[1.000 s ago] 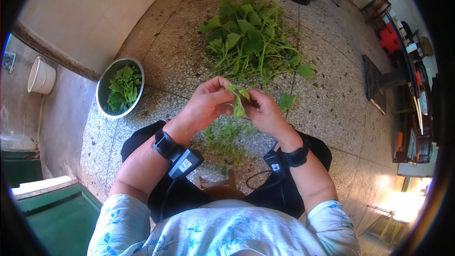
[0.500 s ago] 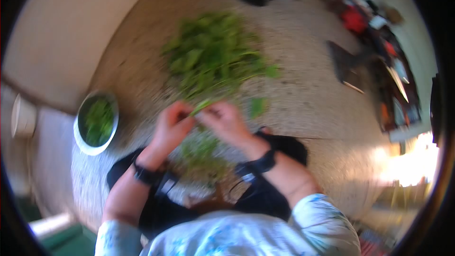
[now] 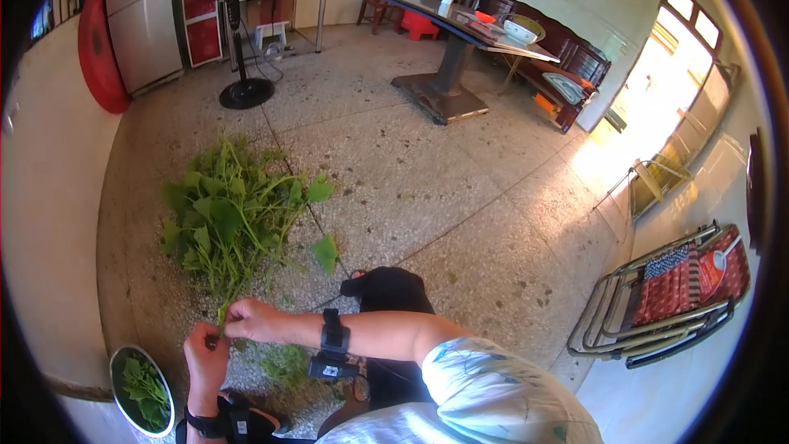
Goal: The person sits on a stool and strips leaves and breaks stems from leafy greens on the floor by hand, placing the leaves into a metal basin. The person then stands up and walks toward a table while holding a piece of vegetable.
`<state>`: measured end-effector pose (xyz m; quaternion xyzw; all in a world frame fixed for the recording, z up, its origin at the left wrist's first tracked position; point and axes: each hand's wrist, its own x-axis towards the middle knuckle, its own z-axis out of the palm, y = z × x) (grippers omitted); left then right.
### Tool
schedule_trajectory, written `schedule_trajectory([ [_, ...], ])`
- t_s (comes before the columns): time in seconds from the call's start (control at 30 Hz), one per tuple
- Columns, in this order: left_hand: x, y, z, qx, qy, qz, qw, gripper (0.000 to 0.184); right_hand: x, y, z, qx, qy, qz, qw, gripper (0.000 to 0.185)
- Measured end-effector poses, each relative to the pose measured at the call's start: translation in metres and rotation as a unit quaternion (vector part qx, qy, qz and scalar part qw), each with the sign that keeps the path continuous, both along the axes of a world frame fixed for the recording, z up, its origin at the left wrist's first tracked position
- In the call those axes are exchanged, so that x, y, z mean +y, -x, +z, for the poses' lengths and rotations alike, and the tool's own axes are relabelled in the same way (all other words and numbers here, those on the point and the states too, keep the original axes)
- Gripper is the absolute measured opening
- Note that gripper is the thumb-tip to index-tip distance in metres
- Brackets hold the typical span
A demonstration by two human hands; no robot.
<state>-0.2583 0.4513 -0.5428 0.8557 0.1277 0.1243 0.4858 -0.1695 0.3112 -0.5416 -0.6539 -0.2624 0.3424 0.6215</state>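
A large heap of leafy green stems (image 3: 230, 218) lies on the speckled floor. Below it, my left hand (image 3: 205, 353) and my right hand (image 3: 251, 320) are close together, fingers pinched on a thin green stem (image 3: 222, 312) between them. At the lower left stands a metal bowl (image 3: 169, 419) with green leaves (image 3: 144, 390) inside. Light green trimmings (image 3: 286, 364) lie on the floor near my knees. A single leaf (image 3: 326, 253) rests to the right of the heap.
A standing fan (image 3: 245, 92) is beyond the heap. Farther back are a table (image 3: 444, 66), a red stool (image 3: 420, 25) and a dark wooden bench (image 3: 567, 70). Folded chairs (image 3: 657, 304) lean at the right wall, near a bright doorway (image 3: 657, 74).
The view has swung up and to the right, bringing the fan, table and doorway in. Both hands now appear at the lower left, still together at a green stem.
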Motion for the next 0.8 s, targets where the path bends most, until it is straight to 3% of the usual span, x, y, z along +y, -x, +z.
schedule_trajectory([
  [0.17, -0.015, 0.018, 0.014, -0.031, -0.097, -0.026, 0.994, 0.016, -0.009, 0.027, 0.01, -0.127, -0.005, -0.034, 0.991, 0.015],
  [0.23, -0.033, 0.027, 0.033, -0.034, -0.168, -0.014, 0.985, 0.016, -0.014, 0.037, 0.017, -0.142, -0.008, -0.036, 0.989, 0.015],
  [0.4, -0.051, 0.026, 0.043, -0.018, -0.213, 0.005, 0.977, 0.016, -0.02, 0.037, 0.008, -0.167, -0.01, -0.06, 0.984, 0.016],
  [0.67, -0.043, -0.003, -0.033, -0.013, -0.114, -0.059, 0.992, 0.013, -0.03, 0.013, -0.06, 0.055, -0.003, -0.075, 0.996, 0.014],
  [0.8, -0.035, -0.003, -0.056, 0.078, -0.038, -0.067, 0.994, 0.013, -0.025, 0.012, -0.073, 0.112, 0.083, -0.047, 0.989, 0.015],
])
